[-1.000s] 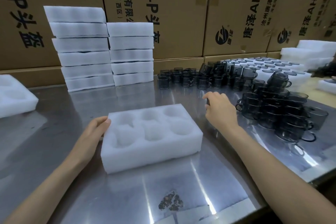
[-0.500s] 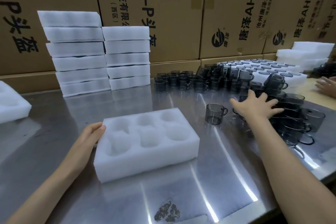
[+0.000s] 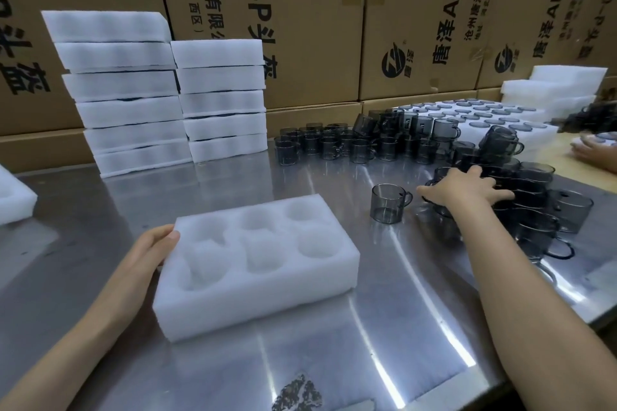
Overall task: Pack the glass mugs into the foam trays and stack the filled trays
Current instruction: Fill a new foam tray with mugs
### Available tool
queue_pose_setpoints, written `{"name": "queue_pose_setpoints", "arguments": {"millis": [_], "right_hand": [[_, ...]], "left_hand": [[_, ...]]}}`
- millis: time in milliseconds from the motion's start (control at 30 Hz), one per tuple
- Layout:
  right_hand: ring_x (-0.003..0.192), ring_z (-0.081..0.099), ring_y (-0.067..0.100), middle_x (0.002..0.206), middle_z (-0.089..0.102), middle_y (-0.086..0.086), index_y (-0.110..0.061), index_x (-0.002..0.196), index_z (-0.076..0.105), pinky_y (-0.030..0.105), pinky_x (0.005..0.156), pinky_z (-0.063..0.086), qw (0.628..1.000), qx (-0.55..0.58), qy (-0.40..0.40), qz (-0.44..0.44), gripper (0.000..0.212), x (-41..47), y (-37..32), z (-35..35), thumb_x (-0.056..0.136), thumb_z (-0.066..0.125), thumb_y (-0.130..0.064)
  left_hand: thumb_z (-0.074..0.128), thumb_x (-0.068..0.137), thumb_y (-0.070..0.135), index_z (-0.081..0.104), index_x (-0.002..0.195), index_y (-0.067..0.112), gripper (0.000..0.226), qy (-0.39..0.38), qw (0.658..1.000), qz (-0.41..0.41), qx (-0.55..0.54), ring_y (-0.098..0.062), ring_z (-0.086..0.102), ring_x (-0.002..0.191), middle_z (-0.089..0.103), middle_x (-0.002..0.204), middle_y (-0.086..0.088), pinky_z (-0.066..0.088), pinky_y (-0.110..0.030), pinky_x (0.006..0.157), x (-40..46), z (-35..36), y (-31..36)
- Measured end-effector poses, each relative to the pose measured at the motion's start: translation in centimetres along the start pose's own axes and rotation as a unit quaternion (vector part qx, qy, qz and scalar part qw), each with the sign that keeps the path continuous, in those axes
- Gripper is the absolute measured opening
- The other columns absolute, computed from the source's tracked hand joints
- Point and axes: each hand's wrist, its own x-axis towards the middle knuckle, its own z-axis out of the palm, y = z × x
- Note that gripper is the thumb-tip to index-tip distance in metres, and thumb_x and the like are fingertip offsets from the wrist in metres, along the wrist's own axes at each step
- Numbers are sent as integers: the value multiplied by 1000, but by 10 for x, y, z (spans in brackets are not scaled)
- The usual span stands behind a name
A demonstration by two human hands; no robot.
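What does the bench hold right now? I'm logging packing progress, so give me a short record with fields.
tray in work: foam tray, six pockets, all empty
left hand: rests against the tray's left end
right hand: fingers spread over the mug pile
single mug: upright on the steel table, between tray and pile
stacked trays: two stacks at the back left

Both forearms are bare from the lower edge of the view up to the wrist, with no sleeve reaching into sight. The left hand (image 3: 152, 248) and the right hand (image 3: 464, 192) are bare too: no glove, ring, watch or band shows on the fingers or wrists.
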Motion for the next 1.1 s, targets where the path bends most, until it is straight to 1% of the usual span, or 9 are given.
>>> {"name": "queue_pose_setpoints", "arguments": {"millis": [100,200,400,533,700,767,867,1000,1100], "right_hand": [[134,28,37,149,24,10,-20,139,40,58,105,22,1000,0,14,-14,79,-5,-2,2,80,51,-70],[135,25,38,150,24,11,-19,139,40,60,104,22,1000,17,3,-16,79,-7,-3,1,80,49,-72],[134,25,37,149,24,11,-19,139,40,58,103,26,999,14,14,-33,72,-7,1,5,85,46,-67],[132,28,37,149,27,11,-20,139,41,56,100,28,996,8,42,-82,63,-12,-6,10,92,35,-61],[128,34,36,143,35,10,-17,134,47,55,98,28,985,64,48,-153,54,-21,-24,13,99,17,-44],[127,35,36,143,36,9,-18,132,50,55,98,28,979,77,43,-182,56,-25,-31,15,98,14,-46],[127,36,35,144,37,6,-23,128,54,54,98,29,971,72,28,-225,60,-32,-43,17,94,17,-56],[125,41,32,143,38,3,-28,125,56,54,100,30,958,58,20,-282,57,-43,-62,22,92,26,-63],[120,46,30,138,43,0,-28,119,60,53,100,35,946,75,17,-315,47,-54,-76,26,94,31,-57]], "left_hand": [[48,94,36,62,107,29,20,-4,1000,0,1,6,62,88,68,98,19,43,-27,79,0,0,0],[47,95,34,62,103,29,17,-3,1000,6,2,10,62,83,68,95,22,42,-25,77,0,1,0],[46,96,36,61,108,27,22,-5,1000,1,7,4,61,88,66,100,16,42,-25,78,-1,1,1],[45,97,34,61,106,28,20,-7,1000,1,7,-1,60,93,65,100,16,42,-28,82,-2,3,4],[45,97,34,61,100,30,17,-4,1000,-6,-2,10,62,78,67,87,24,41,-23,72,-3,5,5],[45,97,33,61,100,28,17,-2,1000,-8,-3,9,62,79,68,90,21,42,-23,72,-2,4,4],[47,96,34,61,101,28,16,-3,1000,-12,-7,6,63,81,68,93,16,44,-22,72,-2,4,4],[49,95,33,61,102,27,15,-7,1000,-12,6,12,61,80,67,89,25,43,-13,68,-1,4,3],[50,94,31,60,106,25,17,-4,1000,-23,1,1,65,86,67,96,15,46,-20,71,0,3,3]]}}
